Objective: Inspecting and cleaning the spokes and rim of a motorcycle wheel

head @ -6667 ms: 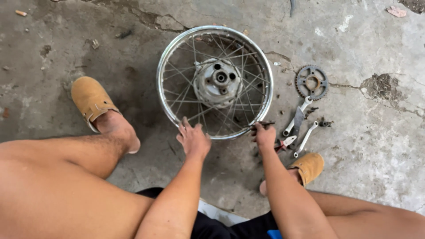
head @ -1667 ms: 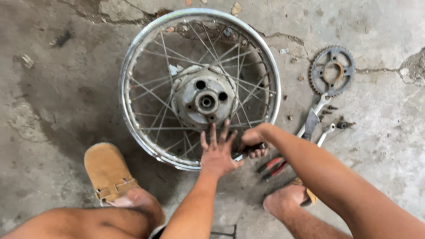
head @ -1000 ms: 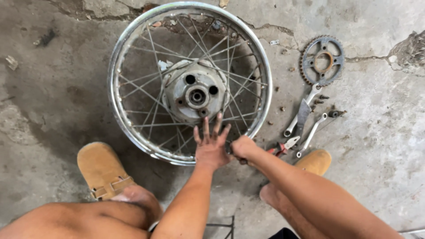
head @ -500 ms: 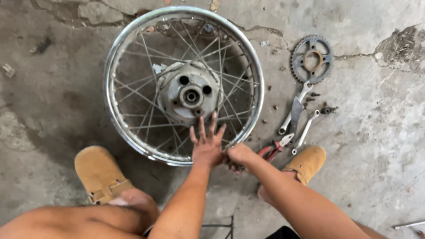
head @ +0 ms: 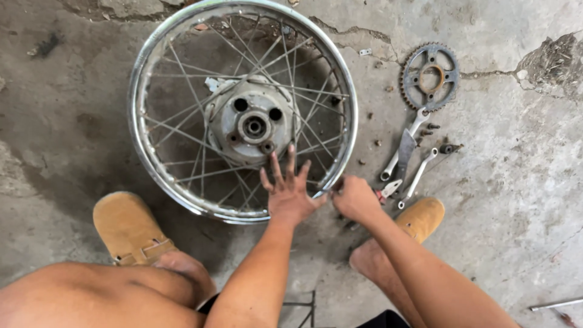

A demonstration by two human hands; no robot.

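Note:
A spoked metal wheel (head: pixel 152 182) with a grey hub (head: pixel 252 124) lies flat on the concrete floor. My left hand (head: pixel 290 193) rests on the spokes just inside the near rim, fingers spread and pointing at the hub, holding nothing. My right hand (head: pixel 355 198) is curled into a loose fist right outside the rim's near-right edge, its thumb side touching my left hand. Its fingers hide whatever may be in it. Red-handled pliers (head: pixel 390 187) lie on the floor against its right side.
A toothed sprocket (head: pixel 430 76) lies right of the wheel, with two wrenches (head: pixel 405 149) and small bolts (head: pixel 448 147) below it. My feet in tan shoes (head: pixel 129 228) flank my arms. A thin metal rod (head: pixel 555 304) lies at the bottom right.
My left hand went from the rim onto the spokes and spread its fingers. My right hand has stayed curled at the rim's near-right edge. The view has shifted a little.

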